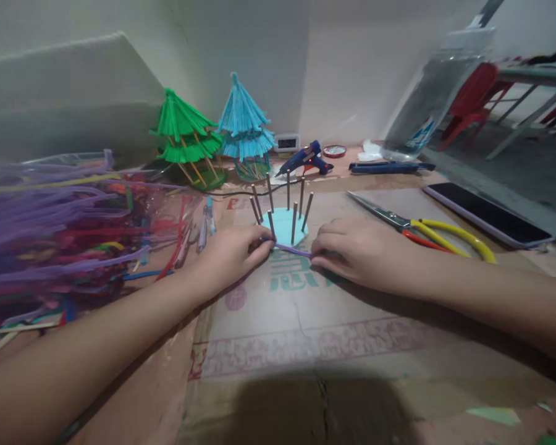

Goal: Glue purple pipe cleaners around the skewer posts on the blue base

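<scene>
A short purple pipe cleaner [294, 250] stretches between my two hands, along the near edge of a light blue disc [285, 224]. Several thin dark sticks [288, 190] stand upright in a ring around that disc. My left hand [236, 250] pinches one end of the pipe cleaner, close to the front left stick. Its other end is between the closed fingertips of my right hand [352, 250], just right of the disc. Under the disc lies a printed cardboard sheet [278, 340].
A tangled heap of purple and coloured pipe cleaners [65, 228] fills the left. Behind stand a green paper-like umbrella tower [185, 136], a blue one [245, 123] and a glue gun [306, 159]. Scissors [408, 224], a phone [486, 213] and a dark blue tool [391, 167] lie right.
</scene>
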The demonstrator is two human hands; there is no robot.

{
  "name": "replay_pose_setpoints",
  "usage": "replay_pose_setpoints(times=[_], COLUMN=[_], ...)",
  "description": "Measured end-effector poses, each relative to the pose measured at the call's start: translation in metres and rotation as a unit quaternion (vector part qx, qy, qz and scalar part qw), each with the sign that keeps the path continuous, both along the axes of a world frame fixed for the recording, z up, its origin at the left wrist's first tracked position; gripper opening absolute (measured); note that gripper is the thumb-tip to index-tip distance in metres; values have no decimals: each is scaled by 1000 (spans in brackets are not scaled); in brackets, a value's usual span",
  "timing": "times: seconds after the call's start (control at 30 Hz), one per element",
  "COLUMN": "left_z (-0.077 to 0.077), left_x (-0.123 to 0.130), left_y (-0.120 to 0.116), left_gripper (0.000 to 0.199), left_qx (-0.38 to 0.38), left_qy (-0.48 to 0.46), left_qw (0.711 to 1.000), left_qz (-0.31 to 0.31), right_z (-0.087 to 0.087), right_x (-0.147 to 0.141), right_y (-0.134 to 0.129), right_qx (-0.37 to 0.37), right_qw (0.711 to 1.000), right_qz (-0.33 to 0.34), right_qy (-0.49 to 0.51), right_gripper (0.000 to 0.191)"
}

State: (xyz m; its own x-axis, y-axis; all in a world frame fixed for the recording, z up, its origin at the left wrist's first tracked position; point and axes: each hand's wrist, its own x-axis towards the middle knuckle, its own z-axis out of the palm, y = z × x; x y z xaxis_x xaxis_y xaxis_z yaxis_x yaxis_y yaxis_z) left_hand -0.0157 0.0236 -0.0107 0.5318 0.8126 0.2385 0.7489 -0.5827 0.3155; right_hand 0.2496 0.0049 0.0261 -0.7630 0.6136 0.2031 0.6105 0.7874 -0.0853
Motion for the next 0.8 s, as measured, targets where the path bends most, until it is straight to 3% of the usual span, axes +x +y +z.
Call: replay_pose_setpoints(times=[0.13,0.23,0.37,0.53,0.67,0.8], left_z=[0,1,1,0,-1,0], left_x=[-1,-2,-2,-2,-2,-1], left_y=[1,2,1,1,1,1], left_gripper=[24,24,24,20,19,21], left_qx=[-12,-20,-17,-11,-2,-13], left_qy=[-2,0,-8,-15,-15,-14], left_qw=[1000,1000,1000,1000,1000,1000], left_qz=[-5,-7,-10,-14,-28,-22], right_z=[34,44,31,15,10,-4], right_x=[26,51,70,58,37,18], right_y=[16,44,88,139,173,191], right_qx=[-46,-72,-82,-83,-96,-115], right_qw=[992,978,963,961,945,937], right_qz=[-110,-193,-255,-255,-279,-282], right_qy=[-48,-31,16,67,141,169], right_gripper=[24,29,42,58,57,41])
